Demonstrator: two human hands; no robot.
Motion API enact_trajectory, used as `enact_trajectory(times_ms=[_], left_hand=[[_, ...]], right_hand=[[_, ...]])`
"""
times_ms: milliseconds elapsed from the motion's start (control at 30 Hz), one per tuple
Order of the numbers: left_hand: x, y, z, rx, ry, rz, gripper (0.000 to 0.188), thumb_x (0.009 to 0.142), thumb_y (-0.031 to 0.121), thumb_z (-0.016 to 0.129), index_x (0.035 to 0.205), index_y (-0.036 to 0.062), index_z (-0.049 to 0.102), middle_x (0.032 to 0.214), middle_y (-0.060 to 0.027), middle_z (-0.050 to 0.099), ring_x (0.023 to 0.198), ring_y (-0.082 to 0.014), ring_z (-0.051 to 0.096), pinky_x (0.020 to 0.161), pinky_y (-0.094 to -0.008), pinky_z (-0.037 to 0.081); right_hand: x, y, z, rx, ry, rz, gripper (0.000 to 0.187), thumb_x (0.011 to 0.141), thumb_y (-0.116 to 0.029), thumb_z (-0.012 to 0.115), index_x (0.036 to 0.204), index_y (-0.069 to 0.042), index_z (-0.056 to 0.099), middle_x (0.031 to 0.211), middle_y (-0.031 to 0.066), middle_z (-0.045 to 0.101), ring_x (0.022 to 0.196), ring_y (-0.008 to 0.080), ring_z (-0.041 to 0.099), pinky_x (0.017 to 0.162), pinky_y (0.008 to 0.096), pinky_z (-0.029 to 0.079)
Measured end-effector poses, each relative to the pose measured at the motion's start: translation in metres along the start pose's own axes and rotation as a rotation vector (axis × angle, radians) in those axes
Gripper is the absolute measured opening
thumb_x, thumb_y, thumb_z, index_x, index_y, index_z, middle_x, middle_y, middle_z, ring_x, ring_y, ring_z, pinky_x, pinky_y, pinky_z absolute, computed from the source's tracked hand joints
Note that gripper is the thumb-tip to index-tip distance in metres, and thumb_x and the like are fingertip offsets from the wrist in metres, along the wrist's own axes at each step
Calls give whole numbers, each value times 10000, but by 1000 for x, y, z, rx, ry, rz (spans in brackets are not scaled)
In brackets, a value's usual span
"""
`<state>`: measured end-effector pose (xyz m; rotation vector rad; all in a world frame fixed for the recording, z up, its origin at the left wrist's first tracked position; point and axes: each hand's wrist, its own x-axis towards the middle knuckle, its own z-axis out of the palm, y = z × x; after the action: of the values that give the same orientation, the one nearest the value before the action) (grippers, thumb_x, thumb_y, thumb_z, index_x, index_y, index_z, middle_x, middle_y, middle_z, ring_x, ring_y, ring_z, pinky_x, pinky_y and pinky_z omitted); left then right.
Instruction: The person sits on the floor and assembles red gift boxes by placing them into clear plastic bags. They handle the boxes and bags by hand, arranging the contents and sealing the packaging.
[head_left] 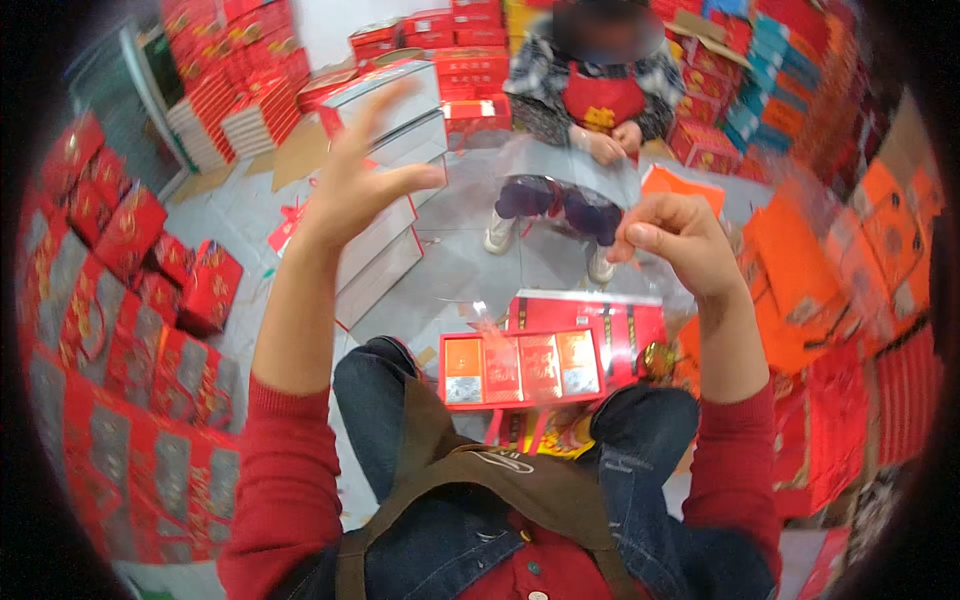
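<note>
My left hand (365, 185) is raised with thumb and fingers spread, and nothing shows in it. My right hand (685, 240), also raised, has thumb and forefinger pinched on what looks like the edge of a clear plastic film (565, 172). The film hangs between my hands; its outline is faint and hard to follow. Below, between my knees, an open red gift box (520, 402) lies face up. In it stand red and orange packs (540, 365) with silvery patches, side by side. Neither hand touches the box.
A flat red box (640, 320) lies just beyond the gift box. Tall white-sided boxes (385, 265) are stacked ahead left. Red gift boxes (130, 400) line my left; orange bags (800, 260) heap at my right. Opposite sits a person (600, 100), hands together.
</note>
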<state>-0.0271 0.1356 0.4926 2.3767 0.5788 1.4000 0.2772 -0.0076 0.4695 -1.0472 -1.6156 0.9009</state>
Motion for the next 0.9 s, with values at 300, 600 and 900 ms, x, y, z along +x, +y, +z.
enact_trajectory(times_ms=[300, 600, 900], left_hand=[[2, -4, 44, -569, -337, -238, 713, 638, 118, 791, 1275, 81, 475, 951, -29, 592, 827, -115, 548, 830, -277, 438], [-2, 30, 54, -307, -458, -332, 862, 633, 17, 778, 1375, 206, 383, 760, 56, 397, 566, 6, 380, 512, -143, 347], [-16, 27, 52, -569, -330, -127, 714, 714, -41, 694, 1353, 128, 424, 800, 46, 501, 571, 23, 382, 523, -133, 345]], right_hand=[[8, -21, -6, 3, -55, 116, 153, 848, -131, 608, 840, 22, 615, 741, 79, 643, 689, 136, 623, 646, 247, 472], [-6, -20, 9, -56, 139, -49, 538, 800, 80, 553, 1302, -51, 409, 850, 90, 627, 695, 100, 576, 665, 235, 484], [-12, -27, 17, -250, 112, -94, 601, 796, 124, 493, 1341, -126, 445, 759, -26, 477, 663, 32, 476, 626, 186, 449]])
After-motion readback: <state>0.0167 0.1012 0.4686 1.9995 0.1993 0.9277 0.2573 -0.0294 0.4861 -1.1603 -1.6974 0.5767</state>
